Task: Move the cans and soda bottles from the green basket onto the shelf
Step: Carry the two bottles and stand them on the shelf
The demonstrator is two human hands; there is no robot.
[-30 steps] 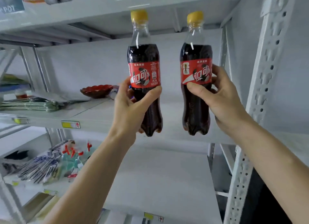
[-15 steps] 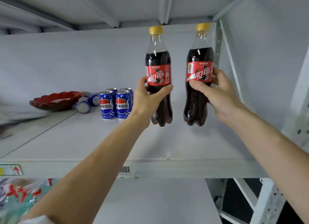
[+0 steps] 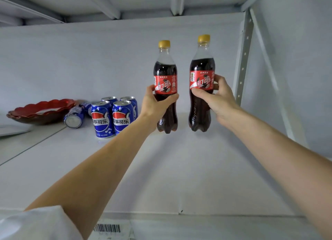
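Observation:
Two cola bottles with yellow caps and red labels stand upright over the white shelf board [image 3: 179, 177], near its back right. My left hand [image 3: 154, 107] grips the left bottle [image 3: 165, 74] around its waist. My right hand [image 3: 215, 98] grips the right bottle [image 3: 202, 69] at the label. Both bottle bases sit at or just above the board; I cannot tell if they touch it. Several blue Pepsi cans [image 3: 111, 116] stand in a cluster to the left of my left hand, and one more can [image 3: 73, 116] lies on its side beside them. The green basket is out of sight.
A red scalloped bowl [image 3: 41, 108] rests at the far left of the shelf. A perforated grey upright [image 3: 243, 60] and a diagonal brace close the right side. The shelf above hangs low overhead. A barcode sticker [image 3: 106, 228] marks the front edge.
Both hands have carried the bottles deeper into the shelf and lower, toward the board. The view has closed in on the shelf, and the Pepsi cans now sit nearer.

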